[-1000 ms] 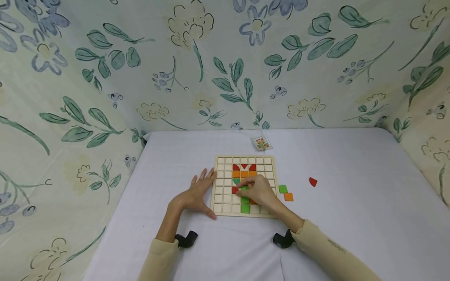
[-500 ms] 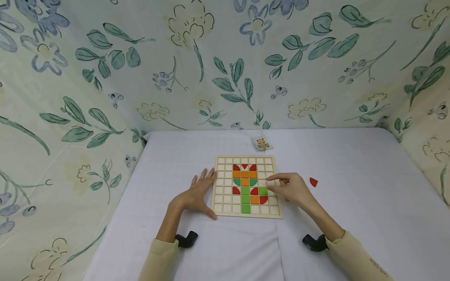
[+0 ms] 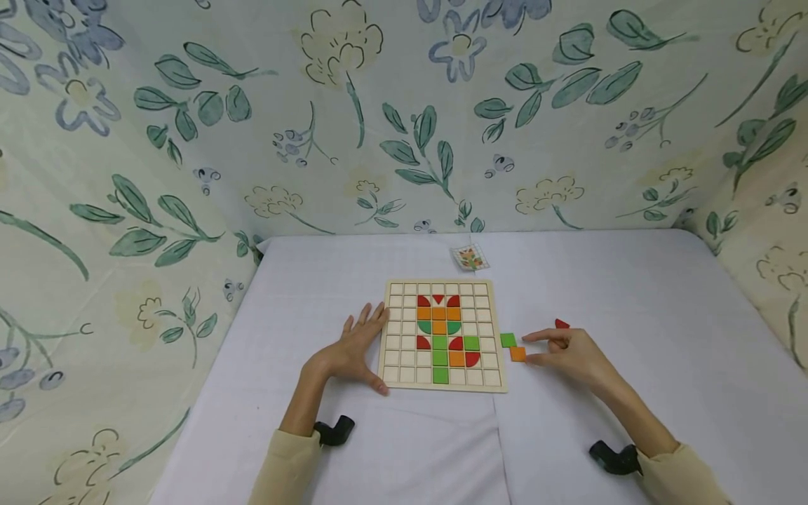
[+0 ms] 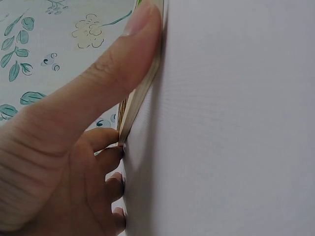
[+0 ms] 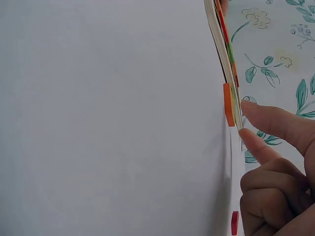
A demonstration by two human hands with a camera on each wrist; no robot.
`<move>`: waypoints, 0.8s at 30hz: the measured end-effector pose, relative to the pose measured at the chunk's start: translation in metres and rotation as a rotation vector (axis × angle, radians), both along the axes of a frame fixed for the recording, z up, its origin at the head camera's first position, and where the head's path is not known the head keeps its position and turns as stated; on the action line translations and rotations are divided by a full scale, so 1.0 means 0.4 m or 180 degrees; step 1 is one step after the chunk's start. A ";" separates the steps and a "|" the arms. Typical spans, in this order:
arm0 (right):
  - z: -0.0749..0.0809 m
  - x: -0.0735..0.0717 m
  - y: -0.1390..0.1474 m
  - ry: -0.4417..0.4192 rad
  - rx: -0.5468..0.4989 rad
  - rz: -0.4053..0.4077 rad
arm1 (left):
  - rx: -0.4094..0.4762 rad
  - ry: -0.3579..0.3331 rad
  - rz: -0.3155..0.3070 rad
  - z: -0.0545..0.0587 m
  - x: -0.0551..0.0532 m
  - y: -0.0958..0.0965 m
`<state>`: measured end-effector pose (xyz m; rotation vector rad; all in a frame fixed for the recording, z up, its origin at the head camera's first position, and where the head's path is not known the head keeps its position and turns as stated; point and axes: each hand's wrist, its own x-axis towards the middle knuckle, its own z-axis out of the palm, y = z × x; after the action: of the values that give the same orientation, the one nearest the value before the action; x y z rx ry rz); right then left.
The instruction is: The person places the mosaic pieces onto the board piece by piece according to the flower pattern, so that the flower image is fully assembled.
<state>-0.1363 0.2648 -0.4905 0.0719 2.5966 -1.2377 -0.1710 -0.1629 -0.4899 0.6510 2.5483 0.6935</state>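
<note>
A wooden grid board (image 3: 404, 361) lies on the table, with red, orange and green tiles set in its cells in a flower-like pattern. My left hand (image 3: 350, 354) has its fingers spread against the board's left edge, thumb at the lower left corner, as the left wrist view (image 4: 74, 123) also shows. To the right of the board lie a loose green tile (image 3: 508, 340) and an orange tile (image 3: 517, 354), corners close together. My right hand (image 3: 571, 354) is just beside them, thumb by the orange tile, index finger extended, other fingers curled, nothing visibly pinched.
Behind my right hand a red quarter-round tile (image 3: 562, 323) is partly hidden. A small pattern card (image 3: 470, 258) lies beyond the board's far edge. White cloth (image 3: 315, 280) covers the table, and a floral sheet (image 3: 404, 112) hangs behind and at the sides.
My right hand has moved right, from the red tile on the board's left part, off the board to the loose tiles. That red tile stays in its cell; my left hand stays put.
</note>
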 end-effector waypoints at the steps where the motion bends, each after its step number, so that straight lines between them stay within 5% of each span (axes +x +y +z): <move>1: -0.003 0.001 0.003 -0.0041 -0.0010 -0.0002 | 0.0003 0.0002 0.0001 0.000 0.000 0.000; 24: -0.016 -0.009 -0.019 -0.0158 0.0000 0.0184 | -0.0010 0.0026 0.0000 0.000 0.002 0.001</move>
<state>-0.1398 0.2570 -0.4968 0.0270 2.5382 -1.2007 -0.1703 -0.1625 -0.4900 0.6541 2.5564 0.6878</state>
